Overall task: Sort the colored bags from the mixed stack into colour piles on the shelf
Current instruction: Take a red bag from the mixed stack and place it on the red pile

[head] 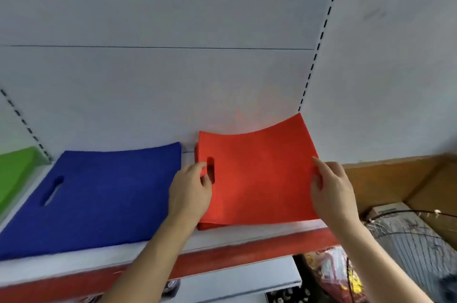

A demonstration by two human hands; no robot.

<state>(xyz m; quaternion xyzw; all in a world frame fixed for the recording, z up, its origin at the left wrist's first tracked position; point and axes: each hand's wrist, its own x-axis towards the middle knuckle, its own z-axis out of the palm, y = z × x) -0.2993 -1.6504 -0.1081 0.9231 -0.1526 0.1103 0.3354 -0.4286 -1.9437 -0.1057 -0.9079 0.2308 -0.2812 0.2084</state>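
Observation:
A red bag [259, 174] lies on top of a small red pile at the right end of the white shelf [222, 238]. My left hand [190, 194] grips its left edge beside the handle slot, thumb on top. On the opposite side, my right hand [331, 191] holds the bag's right edge, and the far edge of the bag curves upward. A blue pile [99, 194] with a handle slot sits to the left. Further left, a green pile [14, 171] is cut off by the frame edge.
The shelf has a red front lip [247, 253] and a white back panel with slotted uprights [319, 43]. A brown cardboard box [395, 184] and a wire rack with packets [408, 236] stand to the right. Packaged goods [329, 270] lie on the lower shelf.

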